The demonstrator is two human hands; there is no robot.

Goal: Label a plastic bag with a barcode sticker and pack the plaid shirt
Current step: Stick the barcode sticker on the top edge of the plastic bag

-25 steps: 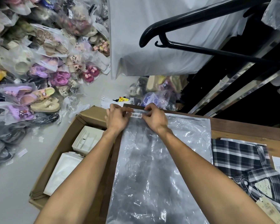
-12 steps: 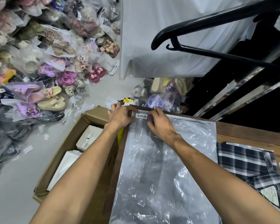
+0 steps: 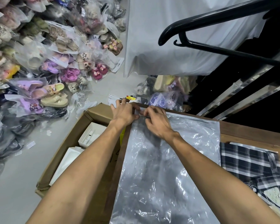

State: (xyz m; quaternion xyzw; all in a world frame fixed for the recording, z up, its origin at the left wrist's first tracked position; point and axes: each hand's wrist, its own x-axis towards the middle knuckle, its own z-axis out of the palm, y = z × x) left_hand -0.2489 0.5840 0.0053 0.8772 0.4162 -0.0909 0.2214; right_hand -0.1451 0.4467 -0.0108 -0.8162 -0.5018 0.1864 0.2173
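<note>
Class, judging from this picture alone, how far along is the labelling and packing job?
Done: the plastic bag lies flat on the table. In hand: the left hand and right hand work at its far edge, hiding any sticker. Left: the plaid shirt lies beside the bag, not yet packed.

2 bare forearms reach in from the bottom edge. No sleeve covers either. The left hand (image 3: 124, 113) and right hand (image 3: 157, 122) wear nothing visible.

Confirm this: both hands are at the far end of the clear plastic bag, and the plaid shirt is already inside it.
Not quite. The head view shows the left hand and right hand at the far end of the plastic bag, but the plaid shirt lies beside it on the table, unpacked.
</note>
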